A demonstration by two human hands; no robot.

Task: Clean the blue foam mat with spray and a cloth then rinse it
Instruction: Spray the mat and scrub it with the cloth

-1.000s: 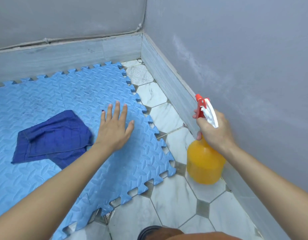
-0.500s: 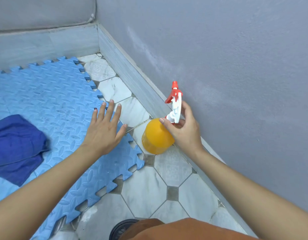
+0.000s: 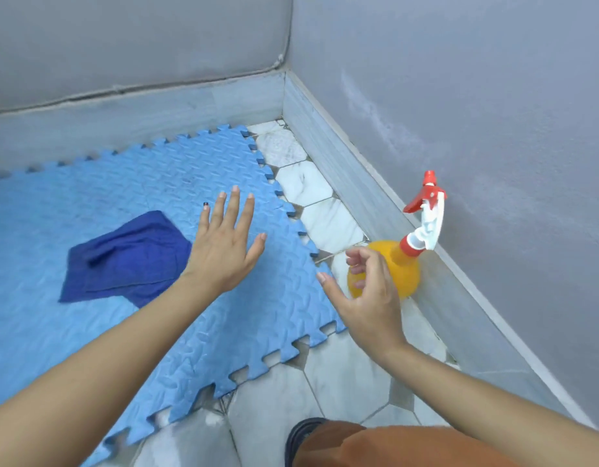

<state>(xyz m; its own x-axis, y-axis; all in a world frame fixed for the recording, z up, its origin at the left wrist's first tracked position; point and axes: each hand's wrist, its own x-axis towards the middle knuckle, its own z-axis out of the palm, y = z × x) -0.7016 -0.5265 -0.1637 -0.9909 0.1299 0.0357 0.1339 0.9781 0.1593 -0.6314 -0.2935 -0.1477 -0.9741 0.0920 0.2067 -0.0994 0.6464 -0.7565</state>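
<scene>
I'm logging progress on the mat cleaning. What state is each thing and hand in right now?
Mat: flat on the tiled floor.
Cloth: crumpled on the mat, not held.
Spray bottle: on the tiles by the wall, tilted, not held.
Left hand: fingers straight, spread, on or just over the mat.
Right hand: loosely curled, holding nothing, in front of the bottle.

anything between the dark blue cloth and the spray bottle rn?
Yes, in the head view: the left hand lies flat on the blue foam mat beside the cloth, and the right hand hangs loosely curled just in front of the spray bottle.
</scene>
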